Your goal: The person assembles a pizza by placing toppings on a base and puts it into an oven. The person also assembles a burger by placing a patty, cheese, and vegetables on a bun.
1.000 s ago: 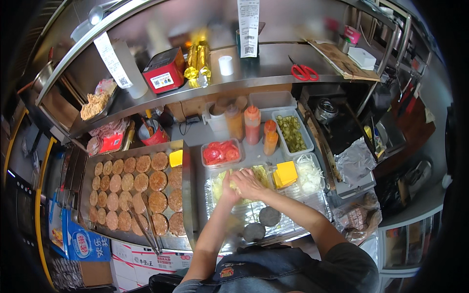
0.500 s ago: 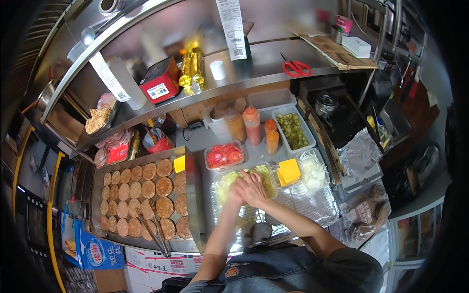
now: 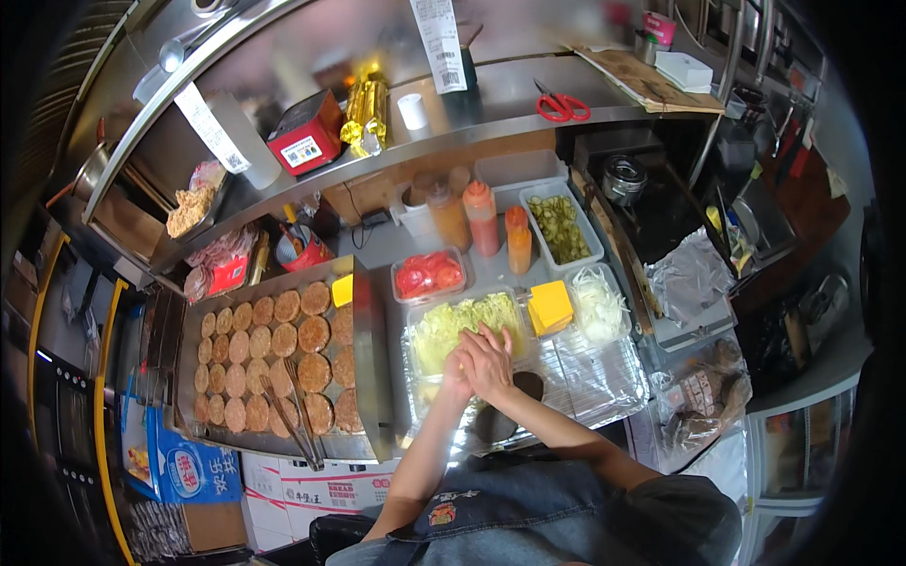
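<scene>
My right hand (image 3: 489,366) lies across my left hand (image 3: 459,374), with its fingers stretched out and apart. Both hands are together at the near edge of a clear tub of shredded lettuce (image 3: 458,325). The left hand's fingers are mostly covered by the right, so what they hold, if anything, is hidden. Just below my wrists, two dark round pieces lie on a foil-covered tray (image 3: 604,377); one dark round piece (image 3: 495,424) is partly behind my right forearm. Yellow cheese slices (image 3: 550,308) are stacked right of the lettuce, beside a tub of shredded onion (image 3: 598,307).
To the left, a griddle (image 3: 373,377) holds many round patties (image 3: 314,333) and tongs (image 3: 294,415). Behind the lettuce stand a tomato tub (image 3: 429,275), sauce bottles (image 3: 481,219) and a pickle tub (image 3: 564,231). Red scissors (image 3: 563,107) lie on the shelf above.
My hands have drawn back toward me from over the lettuce to its near edge. More lettuce now shows. The whole view has shifted slightly.
</scene>
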The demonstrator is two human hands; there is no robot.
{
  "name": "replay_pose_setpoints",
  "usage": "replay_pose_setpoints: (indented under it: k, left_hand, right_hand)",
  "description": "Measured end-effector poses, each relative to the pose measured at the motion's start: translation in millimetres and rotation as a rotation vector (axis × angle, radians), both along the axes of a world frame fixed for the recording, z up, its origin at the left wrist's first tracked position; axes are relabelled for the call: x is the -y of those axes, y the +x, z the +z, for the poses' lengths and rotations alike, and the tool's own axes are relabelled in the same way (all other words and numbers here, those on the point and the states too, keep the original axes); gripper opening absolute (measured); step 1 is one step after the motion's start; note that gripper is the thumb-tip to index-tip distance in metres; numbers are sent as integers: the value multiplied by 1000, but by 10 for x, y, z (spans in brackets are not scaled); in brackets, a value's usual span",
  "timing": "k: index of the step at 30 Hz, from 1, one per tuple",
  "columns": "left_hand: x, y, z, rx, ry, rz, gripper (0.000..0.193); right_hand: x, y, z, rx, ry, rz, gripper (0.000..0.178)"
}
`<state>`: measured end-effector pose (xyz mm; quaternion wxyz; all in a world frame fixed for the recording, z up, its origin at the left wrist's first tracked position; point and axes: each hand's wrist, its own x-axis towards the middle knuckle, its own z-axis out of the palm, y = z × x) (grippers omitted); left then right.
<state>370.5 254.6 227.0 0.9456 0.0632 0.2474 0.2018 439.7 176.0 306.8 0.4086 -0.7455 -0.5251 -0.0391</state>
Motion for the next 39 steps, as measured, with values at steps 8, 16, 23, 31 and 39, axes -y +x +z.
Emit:
replay_pose_setpoints:
  k: [8,16,23,31,39]
  left_hand:
    - [656,-405,-123,-98,-106,15,38]
    - [919,-492,-166,-117,-157,29,38]
    - [938,-511,-127,-117,-156,36,38]
    - [906,-466,-87,-107,-138,28,38]
    - [851,-376,-12,-93,-145,-11,34]
  right_hand:
    - [575,-226,-208,58,-176,124,27]
    - [722,-311,-215,30,-154,215,32]
    - [691,-346,-397,46,-267,199,38]
    - [654,-368,-283,81,-234,172,40]
    - [635,-292,-171,50,-189,182,41]
